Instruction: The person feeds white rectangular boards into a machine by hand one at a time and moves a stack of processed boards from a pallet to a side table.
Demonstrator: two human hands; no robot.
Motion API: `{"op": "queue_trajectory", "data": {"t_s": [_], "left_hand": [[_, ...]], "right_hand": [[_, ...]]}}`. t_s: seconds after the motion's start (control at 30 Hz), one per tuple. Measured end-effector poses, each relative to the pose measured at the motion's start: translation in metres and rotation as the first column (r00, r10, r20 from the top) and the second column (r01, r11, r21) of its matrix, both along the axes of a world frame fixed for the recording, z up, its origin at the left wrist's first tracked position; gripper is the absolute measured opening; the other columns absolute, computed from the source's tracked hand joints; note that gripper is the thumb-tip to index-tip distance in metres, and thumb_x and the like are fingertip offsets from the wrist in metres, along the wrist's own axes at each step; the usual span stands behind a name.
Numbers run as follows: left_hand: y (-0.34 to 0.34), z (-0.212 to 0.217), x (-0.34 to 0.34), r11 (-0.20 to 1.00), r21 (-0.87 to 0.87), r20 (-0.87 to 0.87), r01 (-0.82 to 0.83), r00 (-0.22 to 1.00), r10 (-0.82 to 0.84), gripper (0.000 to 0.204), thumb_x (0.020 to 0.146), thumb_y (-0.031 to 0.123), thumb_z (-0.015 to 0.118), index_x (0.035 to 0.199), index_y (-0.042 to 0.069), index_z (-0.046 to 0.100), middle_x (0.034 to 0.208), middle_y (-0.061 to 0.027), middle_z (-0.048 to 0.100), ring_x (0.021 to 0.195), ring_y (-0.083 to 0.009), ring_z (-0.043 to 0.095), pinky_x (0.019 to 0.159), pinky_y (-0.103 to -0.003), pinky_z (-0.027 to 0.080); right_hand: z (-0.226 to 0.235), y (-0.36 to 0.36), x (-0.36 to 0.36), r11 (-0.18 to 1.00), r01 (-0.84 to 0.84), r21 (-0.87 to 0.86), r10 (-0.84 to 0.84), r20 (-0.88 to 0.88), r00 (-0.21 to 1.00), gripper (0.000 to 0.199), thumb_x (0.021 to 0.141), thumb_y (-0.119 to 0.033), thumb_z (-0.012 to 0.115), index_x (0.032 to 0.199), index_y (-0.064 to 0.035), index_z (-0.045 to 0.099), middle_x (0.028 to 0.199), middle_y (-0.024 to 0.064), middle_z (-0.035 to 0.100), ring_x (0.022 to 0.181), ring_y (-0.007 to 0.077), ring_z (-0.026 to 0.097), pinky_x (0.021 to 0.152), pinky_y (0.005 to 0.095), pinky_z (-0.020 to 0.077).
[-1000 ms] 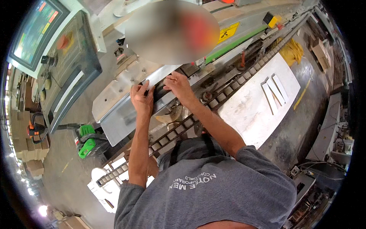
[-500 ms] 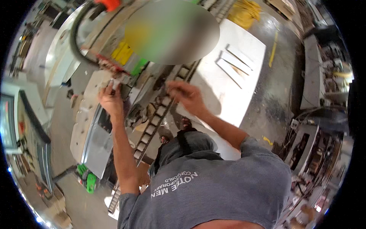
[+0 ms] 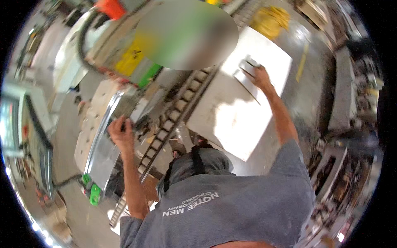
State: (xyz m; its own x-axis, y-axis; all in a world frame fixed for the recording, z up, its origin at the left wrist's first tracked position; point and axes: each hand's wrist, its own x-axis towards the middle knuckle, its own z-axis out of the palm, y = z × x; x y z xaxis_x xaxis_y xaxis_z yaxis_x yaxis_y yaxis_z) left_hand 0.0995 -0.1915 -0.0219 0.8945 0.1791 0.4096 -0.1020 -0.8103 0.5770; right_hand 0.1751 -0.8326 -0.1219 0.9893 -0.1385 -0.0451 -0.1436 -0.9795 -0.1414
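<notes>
My right hand (image 3: pixel 261 78) reaches out to a white board (image 3: pixel 209 107) at the right, its fingers closed on one end of a narrow white strip (image 3: pixel 249 63) with dark edges. Another such strip (image 3: pixel 247 87) lies beside it on the board; the hand partly hides these pieces. My left hand (image 3: pixel 120 133) is over the metal bed (image 3: pixel 103 159) of a machine, fingers curled in. Blur hides what, if anything, is in them. Between my hands runs a slanted track with ladder-like openings (image 3: pixel 175 111).
A blurred patch covers part of the machine at the top. Near it are a yellow panel (image 3: pixel 129 60), a green panel (image 3: pixel 149 75) and a dark hose (image 3: pixel 82 47). Yellow sheeting (image 3: pixel 269 22) lies beyond the board. Cluttered shelving (image 3: pixel 337 177) lines the right side.
My right hand has swung from above the track out to the right, onto the strips. My left hand has come back toward me along the machine bed. The view has shifted slightly.
</notes>
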Motion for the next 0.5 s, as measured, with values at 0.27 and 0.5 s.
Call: {"op": "queue_trajectory", "data": {"t_s": [0.27,0.5], "left_hand": [[-0.023,0.031,-0.025,0.995,0.035,0.130,-0.097,0.987,0.092,0.021,0.079,0.008,0.076,0.099,0.004,0.075,0.096,-0.0137,0.067,0.091,-0.0311,0.059,0.079,-0.042,0.050],[-0.013,0.051,-0.067,0.982,-0.185,0.075,0.022,0.997,-0.008,0.031,0.078,0.007,0.076,0.108,0.002,0.071,0.098,-0.0154,0.065,0.091,-0.0350,0.059,0.080,-0.044,0.049]], "right_hand": [[-0.002,0.018,-0.003,0.994,-0.072,-0.081,0.069,-0.036,0.997,0.049,0.077,-0.006,0.073,0.119,0.0078,0.053,0.118,0.0297,0.055,0.111,0.0478,0.052,0.102,0.0518,0.0435],[0.105,0.053,-0.020,0.966,-0.026,0.258,-0.092,0.436,0.895,0.037,0.078,-0.012,0.073,0.108,0.0038,0.059,0.096,0.0165,0.066,0.088,0.0336,0.064,0.076,0.0411,0.0521]]}}
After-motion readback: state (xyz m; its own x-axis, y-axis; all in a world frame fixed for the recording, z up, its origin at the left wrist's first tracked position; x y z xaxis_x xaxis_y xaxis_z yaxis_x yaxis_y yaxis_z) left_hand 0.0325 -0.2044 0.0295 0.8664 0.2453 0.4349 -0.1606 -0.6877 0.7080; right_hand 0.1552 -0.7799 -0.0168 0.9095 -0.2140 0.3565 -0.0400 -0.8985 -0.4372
